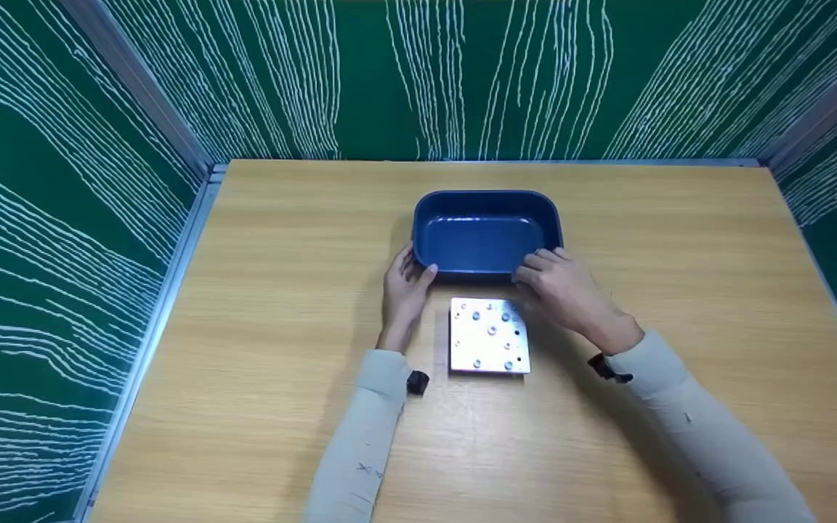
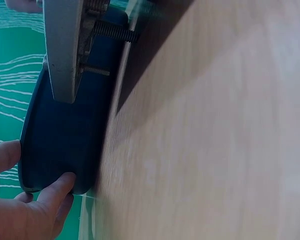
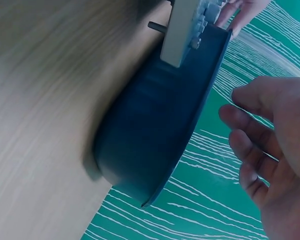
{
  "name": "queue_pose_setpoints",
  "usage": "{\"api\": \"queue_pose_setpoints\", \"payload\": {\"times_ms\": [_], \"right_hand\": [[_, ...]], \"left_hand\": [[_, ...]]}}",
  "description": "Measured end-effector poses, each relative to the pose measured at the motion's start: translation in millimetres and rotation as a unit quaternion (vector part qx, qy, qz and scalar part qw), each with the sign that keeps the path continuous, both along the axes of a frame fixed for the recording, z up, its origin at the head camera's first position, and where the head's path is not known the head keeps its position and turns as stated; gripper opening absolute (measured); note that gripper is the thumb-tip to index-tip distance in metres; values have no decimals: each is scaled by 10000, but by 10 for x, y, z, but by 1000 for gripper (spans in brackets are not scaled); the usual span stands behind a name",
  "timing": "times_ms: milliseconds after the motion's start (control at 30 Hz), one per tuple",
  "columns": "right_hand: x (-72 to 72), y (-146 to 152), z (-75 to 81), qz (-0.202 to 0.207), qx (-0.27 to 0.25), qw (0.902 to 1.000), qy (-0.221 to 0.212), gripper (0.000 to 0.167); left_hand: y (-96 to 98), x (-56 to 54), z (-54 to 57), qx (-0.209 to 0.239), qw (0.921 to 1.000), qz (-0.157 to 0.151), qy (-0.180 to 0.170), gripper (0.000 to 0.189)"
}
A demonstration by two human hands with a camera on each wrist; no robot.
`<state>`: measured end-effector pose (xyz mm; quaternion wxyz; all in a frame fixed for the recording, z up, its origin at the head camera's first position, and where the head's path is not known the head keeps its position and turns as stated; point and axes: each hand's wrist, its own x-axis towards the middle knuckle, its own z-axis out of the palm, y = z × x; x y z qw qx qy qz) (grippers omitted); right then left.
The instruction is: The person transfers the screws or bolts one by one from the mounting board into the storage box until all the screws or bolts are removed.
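Note:
A dark blue rectangular baking dish [image 1: 487, 243] sits upright on the wooden table, with nothing inside it. At its left front corner is my left hand [image 1: 404, 290]; the thumb and fingers touch the outside of the dish [image 2: 65, 135] in the left wrist view. My right hand [image 1: 564, 287] hovers at the right front corner, its fingers loosely bent. In the right wrist view that hand [image 3: 275, 145] is apart from the dish [image 3: 150, 110] and holds nothing. In front of the dish lies a square silver metal plate [image 1: 490, 341] with several bolts and holes.
Green panels [image 1: 368, 87] with wavy white lines surround the wooden table [image 1: 280, 305] at the back and both sides. Metal framing [image 1: 164, 290] runs along the table's edges. Each wrist wears a small black device [image 1: 417, 383] over a light sleeve.

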<state>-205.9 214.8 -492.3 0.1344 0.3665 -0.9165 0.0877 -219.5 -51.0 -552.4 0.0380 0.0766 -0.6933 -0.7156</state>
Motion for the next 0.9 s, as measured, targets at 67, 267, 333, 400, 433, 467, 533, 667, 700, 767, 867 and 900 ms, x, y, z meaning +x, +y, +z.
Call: {"api": "queue_pose_setpoints", "payload": {"times_ms": [67, 267, 333, 400, 433, 467, 533, 667, 700, 767, 867, 900], "right_hand": [[18, 3, -19, 76, -13, 10000, 0, 16], [49, 11, -82, 287, -135, 9995, 53, 12], [54, 17, -100, 310, -153, 9994, 58, 12], [58, 24, -118, 313, -155, 9994, 43, 12], [61, 26, -123, 312, -153, 9994, 19, 12], [65, 27, -127, 306, -149, 9994, -8, 13], [74, 31, -135, 291, -146, 9994, -76, 13], [92, 32, -151, 267, -101, 9995, -156, 14], [96, 32, -157, 267, -82, 9995, -173, 14], [102, 31, -176, 279, -41, 9994, -186, 13], [112, 33, -196, 283, -6, 9993, -227, 11], [115, 34, -201, 283, -5, 9993, -243, 10]], "left_hand": [[-2, 1, -2, -22, 10000, 4, -13, 64], [-3, 1, -8, -70, 10000, 18, -27, 65], [-1, 0, -15, -43, 10000, 15, -25, 66], [0, -1, -20, -36, 10000, 17, -26, 66], [1, -1, -24, -49, 10000, 24, -22, 66], [1, 1, -21, -63, 10000, 25, -27, 66], [2, 5, -14, -110, 9999, 28, -57, 66], [1, 10, 5, -214, 9997, 34, -143, 65], [0, 10, 6, -224, 9996, 35, -156, 65], [1, 4, 5, -205, 9997, 26, -147, 65], [2, 0, 5, -137, 9998, 23, -126, 65], [2, -2, 2, -108, 9999, 21, -110, 65]]}}
